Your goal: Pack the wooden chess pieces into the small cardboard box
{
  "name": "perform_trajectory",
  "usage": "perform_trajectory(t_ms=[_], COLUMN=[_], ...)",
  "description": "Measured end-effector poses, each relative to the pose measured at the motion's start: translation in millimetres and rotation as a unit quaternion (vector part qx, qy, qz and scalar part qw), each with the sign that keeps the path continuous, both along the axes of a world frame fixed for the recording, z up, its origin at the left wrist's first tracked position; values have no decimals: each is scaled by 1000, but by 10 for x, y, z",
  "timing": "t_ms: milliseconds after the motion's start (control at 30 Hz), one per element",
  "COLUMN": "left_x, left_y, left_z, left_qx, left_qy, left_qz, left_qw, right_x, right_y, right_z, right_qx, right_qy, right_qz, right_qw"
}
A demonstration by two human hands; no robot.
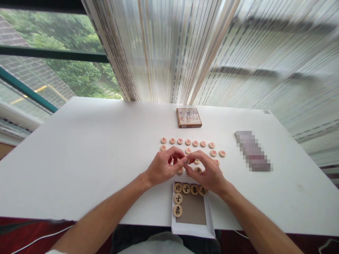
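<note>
many round pale wood discs (pixel 195 143) w/ red or black chars, l hand (pixel 161 168) & r hand (pixel 209 173) fingertips curled close over them, can't tell what's pinched, six in white tray (pixel 192 231)

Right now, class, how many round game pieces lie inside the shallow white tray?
6. Four pieces line the far edge of the tray; two more run down its left side. The right hand overlaps that row's end, so another may be hidden.
</note>
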State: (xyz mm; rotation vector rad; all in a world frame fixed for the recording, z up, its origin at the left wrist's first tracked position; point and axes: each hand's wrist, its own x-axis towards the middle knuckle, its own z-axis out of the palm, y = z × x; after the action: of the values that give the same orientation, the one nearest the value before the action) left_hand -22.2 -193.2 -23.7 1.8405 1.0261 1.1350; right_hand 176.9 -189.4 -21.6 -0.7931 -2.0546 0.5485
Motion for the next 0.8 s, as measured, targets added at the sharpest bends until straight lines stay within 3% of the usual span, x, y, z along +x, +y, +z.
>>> perform_trajectory(t_ms=[300,500,800], left_x=[0,5,-10], left_y=[-15,-9,-5], left_z=[14,-17,-43], left_qx=[-11,-34,0], left_qy=[16,-7,4], left_qz=[7,-32,-21], left_qw=[1000,999,1000], right_x=[2,1,30], right_y=[14,24,5], right_z=[7,-13,-2], right_qx=[1,-17,-76], right_qy=[7,19,40], right_qz=[-19,-32,-31], right_qw=[1000,999,996])
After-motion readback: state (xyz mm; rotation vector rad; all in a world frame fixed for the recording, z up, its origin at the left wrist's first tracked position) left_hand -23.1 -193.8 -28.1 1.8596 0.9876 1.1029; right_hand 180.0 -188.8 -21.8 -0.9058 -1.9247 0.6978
